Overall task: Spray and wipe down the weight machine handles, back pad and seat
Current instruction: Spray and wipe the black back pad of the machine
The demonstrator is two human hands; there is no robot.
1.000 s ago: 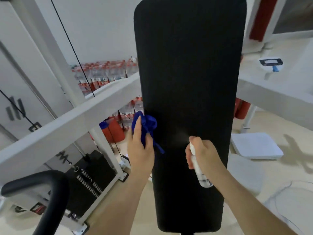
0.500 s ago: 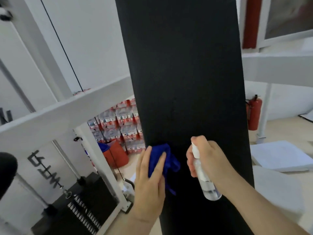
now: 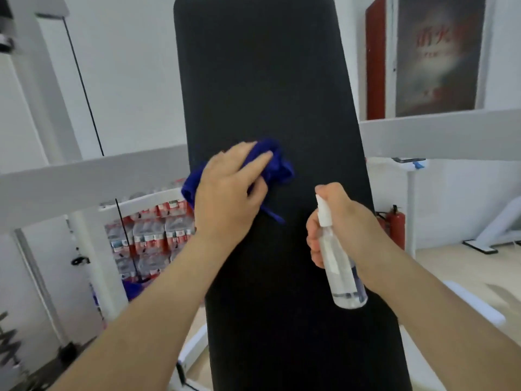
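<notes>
The tall black back pad fills the middle of the view. My left hand presses a bunched blue cloth flat against the pad's left half, fingers spread over it. To its right, my right hand grips a clear spray bottle with a white nozzle, held upright in front of the pad's right side. The seat and handles are out of view.
White machine frame beams cross on the left and right, with a black cable on the left. Stacked water bottle packs stand behind. A red fire extinguisher is at the right, near pale floor.
My left hand has slid the blue cloth up and rightward onto the pad's face. The right hand keeps the bottle beside it, and the view has tilted upward.
</notes>
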